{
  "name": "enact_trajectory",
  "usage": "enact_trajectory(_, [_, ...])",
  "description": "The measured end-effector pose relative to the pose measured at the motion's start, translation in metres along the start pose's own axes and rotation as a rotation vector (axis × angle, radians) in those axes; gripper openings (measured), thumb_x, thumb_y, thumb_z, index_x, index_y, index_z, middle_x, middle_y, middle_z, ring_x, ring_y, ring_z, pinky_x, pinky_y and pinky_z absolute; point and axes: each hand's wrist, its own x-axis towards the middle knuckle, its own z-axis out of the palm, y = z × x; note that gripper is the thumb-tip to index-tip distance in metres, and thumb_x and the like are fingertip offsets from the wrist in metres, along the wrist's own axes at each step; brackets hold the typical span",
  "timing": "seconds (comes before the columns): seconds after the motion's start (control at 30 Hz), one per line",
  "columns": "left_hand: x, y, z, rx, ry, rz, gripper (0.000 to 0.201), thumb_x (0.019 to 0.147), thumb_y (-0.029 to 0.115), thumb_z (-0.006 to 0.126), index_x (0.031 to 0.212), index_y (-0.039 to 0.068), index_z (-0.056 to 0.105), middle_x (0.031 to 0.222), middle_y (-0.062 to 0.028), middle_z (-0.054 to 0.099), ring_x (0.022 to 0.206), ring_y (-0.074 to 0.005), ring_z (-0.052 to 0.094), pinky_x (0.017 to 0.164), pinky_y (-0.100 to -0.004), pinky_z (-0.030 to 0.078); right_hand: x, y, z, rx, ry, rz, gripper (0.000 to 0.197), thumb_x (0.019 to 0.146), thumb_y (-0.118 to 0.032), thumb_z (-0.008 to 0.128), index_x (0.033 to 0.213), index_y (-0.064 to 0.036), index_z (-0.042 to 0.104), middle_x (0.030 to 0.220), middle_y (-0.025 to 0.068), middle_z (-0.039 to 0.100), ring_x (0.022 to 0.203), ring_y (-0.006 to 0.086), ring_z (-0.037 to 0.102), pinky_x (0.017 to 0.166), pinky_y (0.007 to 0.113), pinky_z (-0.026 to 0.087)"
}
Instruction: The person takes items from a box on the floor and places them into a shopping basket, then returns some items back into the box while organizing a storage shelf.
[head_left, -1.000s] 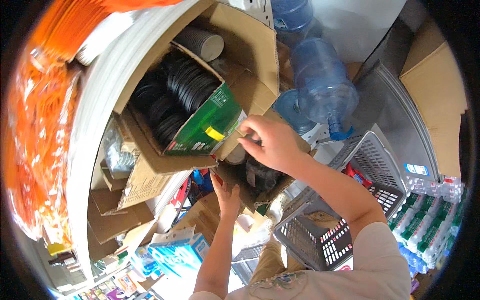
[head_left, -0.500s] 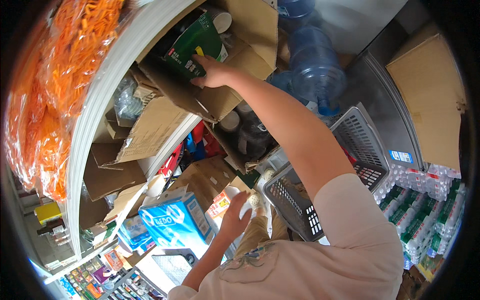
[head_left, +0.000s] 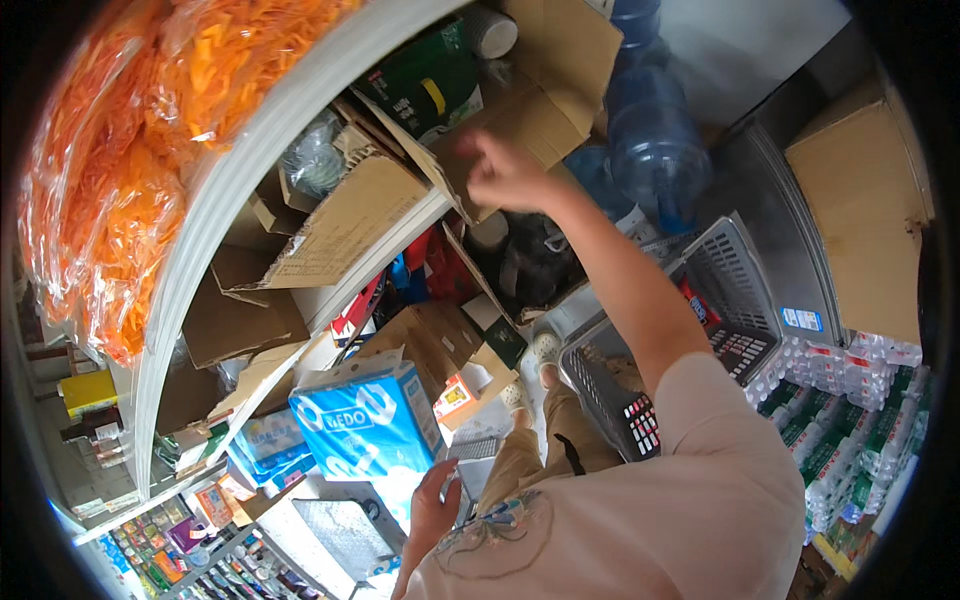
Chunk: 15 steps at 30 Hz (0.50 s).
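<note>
My right hand point(head_left: 508, 178) hangs over the side of an open cardboard box point(head_left: 575, 75) on the shelf. It is slightly blurred, its fingers are apart and partly bent, and I see nothing in it. Inside this box, a dark green carton point(head_left: 420, 85) with a yellow handle slot leans near a stack of white paper cups point(head_left: 490, 32). My left hand point(head_left: 436, 505) is low in front of my body, fingers loosely curved with a gap between them and nothing visible in it. Beside it stands a blue and white plastic-wrapped package point(head_left: 365, 418).
Grey plastic baskets point(head_left: 612, 400) stand right of my legs. Large blue water bottles point(head_left: 655, 140) are behind the box. Shrink-wrapped bottle packs point(head_left: 840, 430) are stacked at right. Bags of orange strips point(head_left: 110, 210) lie along the white shelf edge point(head_left: 235, 160). Another opened carton point(head_left: 340, 225) sits nearby.
My right hand has let go of the green carton and drawn back toward me, out to the box's side. My left hand has lowered and its fingers have curled more. The view has shifted.
</note>
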Motion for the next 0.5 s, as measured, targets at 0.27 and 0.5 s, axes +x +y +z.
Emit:
enact_trajectory(0.27, [-0.018, -0.023, 0.007, -0.068, -0.035, -0.033, 0.029, 0.083, 0.003, 0.059, 0.112, 0.001, 0.06, 0.102, -0.0188, 0.064, 0.092, -0.0325, 0.064, 0.078, -0.0366, 0.05, 0.035, 0.056, 0.024, -0.111, 0.643, -0.25, 0.027, 0.08, -0.025, 0.065, 0.079, 0.0009, 0.057, 0.075, 0.0212, 0.062, 0.073, 0.0385, 0.062, 0.063, 0.043, 0.049])
enact_trajectory(0.5, [-0.028, -0.027, -0.008, 0.042, -0.019, -0.082, 0.03, 0.083, 0.005, 0.06, 0.112, 0.003, 0.06, 0.105, -0.018, 0.064, 0.093, -0.0334, 0.064, 0.078, -0.0377, 0.051, 0.109, 0.031, -0.039, -0.335, 0.742, -0.195, 0.032, 0.079, -0.023, 0.067, 0.098, 0.0006, 0.055, 0.096, 0.024, 0.063, 0.094, 0.038, 0.06, 0.078, 0.044, 0.049])
